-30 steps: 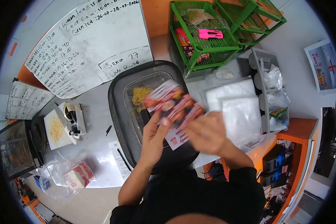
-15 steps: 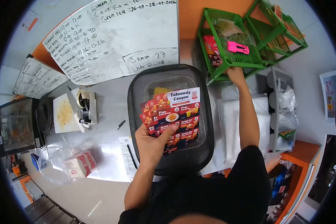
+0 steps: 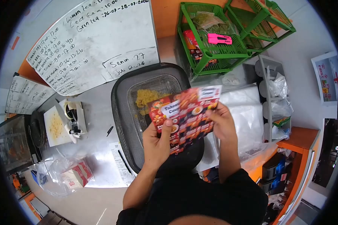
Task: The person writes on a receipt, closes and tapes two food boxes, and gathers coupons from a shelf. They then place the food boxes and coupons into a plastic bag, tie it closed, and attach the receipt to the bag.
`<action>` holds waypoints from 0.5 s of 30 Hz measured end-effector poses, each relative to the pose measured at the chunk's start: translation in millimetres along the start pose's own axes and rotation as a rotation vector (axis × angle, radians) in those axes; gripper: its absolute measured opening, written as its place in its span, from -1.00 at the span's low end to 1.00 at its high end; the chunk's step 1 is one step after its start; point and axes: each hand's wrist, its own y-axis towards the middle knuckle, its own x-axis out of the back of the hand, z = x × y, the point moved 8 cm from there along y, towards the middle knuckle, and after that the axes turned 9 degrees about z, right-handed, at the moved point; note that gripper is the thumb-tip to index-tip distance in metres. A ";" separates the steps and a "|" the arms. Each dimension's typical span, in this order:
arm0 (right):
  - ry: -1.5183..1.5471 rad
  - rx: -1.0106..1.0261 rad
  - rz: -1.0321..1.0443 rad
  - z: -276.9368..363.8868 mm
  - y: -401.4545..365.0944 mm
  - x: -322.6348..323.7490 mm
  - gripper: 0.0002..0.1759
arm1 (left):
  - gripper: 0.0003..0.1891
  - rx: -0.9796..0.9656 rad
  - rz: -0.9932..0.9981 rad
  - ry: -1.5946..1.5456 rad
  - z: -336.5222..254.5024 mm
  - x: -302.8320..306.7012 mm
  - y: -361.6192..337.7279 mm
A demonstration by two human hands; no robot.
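Red takeaway coupons (image 3: 189,127), printed with food pictures, are held between both hands above a black mesh-lidded tray (image 3: 121,108). My left hand (image 3: 157,144) pinches them at the left side, thumb on top. At their right edge my right hand (image 3: 224,122) grips, its thumb over the printed face; the coupons there look blurred by motion. Yellow crumbs (image 3: 148,99) show within the tray, behind the coupons. How many coupons each hand has cannot be made out.
A green plastic basket rack (image 3: 221,56) with packets and a pink highlighter (image 3: 219,38) stands at back right. Clear plastic bags (image 3: 242,112) lie right. At left are a tape dispenser (image 3: 74,120), pen (image 3: 109,131), receipt (image 3: 120,163) and boxed item (image 3: 77,174). A whiteboard (image 3: 101,41) leans behind.
My right hand has come back from the green basket and now grips the coupons' right side. The coupons have tilted and spread, uncovering the yellow crumbs. The view has shifted right.
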 end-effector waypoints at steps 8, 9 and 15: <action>-0.516 0.197 -0.401 61.2 97.9 156.9 -0.63 | -0.72 -0.054 -0.186 0.092 -13.5 45.6 -14.1; -0.621 0.200 -0.384 62.0 121.3 168.6 -0.62 | -0.72 -0.052 -0.210 0.105 -13.3 51.9 -17.5; -1.960 0.456 -0.229 98.8 214.9 142.9 -0.52 | -0.76 0.006 -0.263 -0.003 -5.2 73.1 -32.6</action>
